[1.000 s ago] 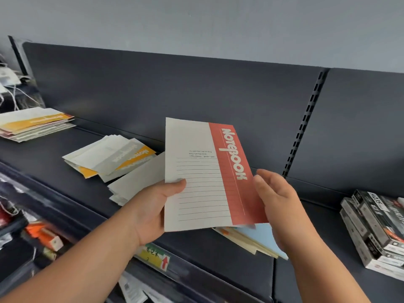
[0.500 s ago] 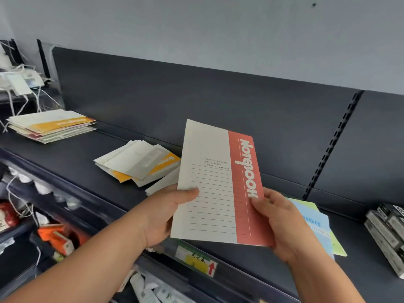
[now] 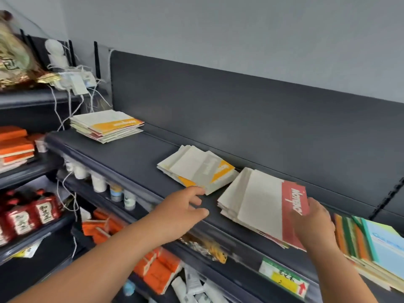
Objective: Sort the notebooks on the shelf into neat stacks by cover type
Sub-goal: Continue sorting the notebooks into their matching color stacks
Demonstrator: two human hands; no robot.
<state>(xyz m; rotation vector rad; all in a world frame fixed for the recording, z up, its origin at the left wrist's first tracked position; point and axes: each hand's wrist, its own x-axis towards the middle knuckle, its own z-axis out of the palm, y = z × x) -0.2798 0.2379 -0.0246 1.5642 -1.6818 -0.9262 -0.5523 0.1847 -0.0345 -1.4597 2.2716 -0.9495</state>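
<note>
Head view: both hands worked at the dark shelf [image 3: 140, 154] of notebooks.
Nearest, a yellow price tag [image 3: 284, 278] sat on the shelf's front lip, and orange packets [image 3: 157, 270] filled the tier below. The left hand [image 3: 183, 213] hovered over the lip, fingers loosely spread and holding nothing, its fingertips just short of the near corner of the orange-banded pile [image 3: 196, 169]. The right hand [image 3: 312, 224] pinched the right edge of the red-banded notebook [image 3: 269, 202], which lay on top of a fanned cream pile [image 3: 227, 206] overhanging the lip. Just right of it lay a stack with coloured covers [image 3: 371, 243]. Bare shelf ran from the orange-banded pile to a tidier far stack [image 3: 107, 125] at the shelf's left end, against the back panel [image 3: 240, 110].
</note>
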